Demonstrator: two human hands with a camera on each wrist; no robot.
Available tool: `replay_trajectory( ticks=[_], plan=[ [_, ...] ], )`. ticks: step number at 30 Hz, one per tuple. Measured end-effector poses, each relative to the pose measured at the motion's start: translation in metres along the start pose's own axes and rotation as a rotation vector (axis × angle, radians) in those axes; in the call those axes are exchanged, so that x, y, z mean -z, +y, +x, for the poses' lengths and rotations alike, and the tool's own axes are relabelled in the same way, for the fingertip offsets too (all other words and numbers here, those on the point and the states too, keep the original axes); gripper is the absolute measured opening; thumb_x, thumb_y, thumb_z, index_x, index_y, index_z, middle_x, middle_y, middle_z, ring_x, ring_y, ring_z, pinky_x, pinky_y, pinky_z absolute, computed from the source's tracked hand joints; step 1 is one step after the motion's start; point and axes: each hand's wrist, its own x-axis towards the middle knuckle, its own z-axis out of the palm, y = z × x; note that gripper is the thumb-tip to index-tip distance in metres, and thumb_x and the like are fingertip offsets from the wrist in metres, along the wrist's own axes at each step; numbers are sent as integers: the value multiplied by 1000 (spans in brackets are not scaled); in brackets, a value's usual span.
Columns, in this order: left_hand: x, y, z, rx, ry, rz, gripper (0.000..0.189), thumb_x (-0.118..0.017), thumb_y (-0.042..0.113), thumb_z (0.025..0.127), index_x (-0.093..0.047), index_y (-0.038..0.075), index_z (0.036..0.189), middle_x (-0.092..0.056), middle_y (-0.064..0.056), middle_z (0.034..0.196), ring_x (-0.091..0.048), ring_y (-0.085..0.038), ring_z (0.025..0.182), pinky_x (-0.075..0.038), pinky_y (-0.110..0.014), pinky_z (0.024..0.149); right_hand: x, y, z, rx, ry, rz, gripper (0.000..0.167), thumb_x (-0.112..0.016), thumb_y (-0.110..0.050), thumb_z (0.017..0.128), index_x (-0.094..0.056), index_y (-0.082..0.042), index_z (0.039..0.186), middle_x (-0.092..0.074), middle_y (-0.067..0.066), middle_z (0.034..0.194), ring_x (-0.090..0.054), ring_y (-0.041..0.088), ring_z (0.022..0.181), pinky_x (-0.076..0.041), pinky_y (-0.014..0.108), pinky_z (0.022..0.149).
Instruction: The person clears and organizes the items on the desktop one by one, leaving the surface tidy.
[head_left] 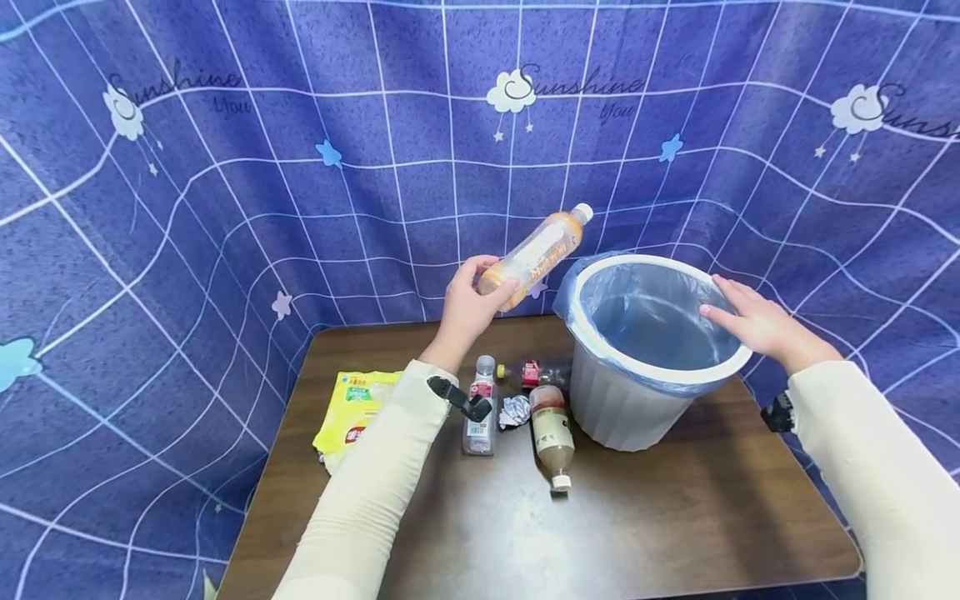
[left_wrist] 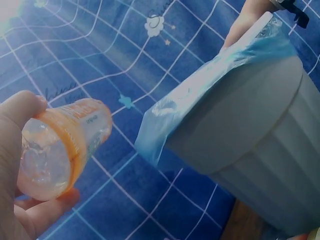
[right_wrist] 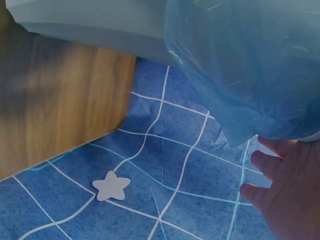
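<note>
the left hand (head_left: 472,302) grips an orange-labelled bottle (head_left: 542,252) by its base, tilted in midair, open room between it and the bin (head_left: 626,417) on its right; the right hand (head_left: 757,323), fingers spread, rests on the bin's right rim.
</note>
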Motion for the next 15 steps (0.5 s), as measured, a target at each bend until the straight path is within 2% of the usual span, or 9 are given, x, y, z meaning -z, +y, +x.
replay_trajectory(
  ticks=[4, 9, 15],
  plan=[
    [-9, 5, 0, -7, -19, -11, 50, -81, 24, 85, -64, 7, 129, -64, -10, 120, -65, -21, 89, -59, -29, 69, 0, 0, -2, 6, 4, 11, 80, -38, -49, 106, -10, 4, 159, -14, 39, 158, -13, 60, 143, -14, 73, 112],
    [-21, 9, -2, -12, -30, 8, 53, -81, 30, 85, -65, 11, 131, -63, -8, 130, -66, -23, 96, -58, -31, 74, 0, -1, -1, 3, -2, 15, 80, -38, -48, 106, -8, 4, 159, -12, 38, 158, -12, 60, 143, -13, 72, 113],
    [-33, 11, -5, -25, -48, 64, 53, -81, 36, 85, -67, 15, 132, -63, -6, 133, -65, -23, 95, -56, -32, 76, 1, 0, -1, -5, -15, 29, 81, -36, -51, 106, -6, 2, 159, -11, 37, 159, -11, 58, 145, -13, 72, 113]
  ],
)
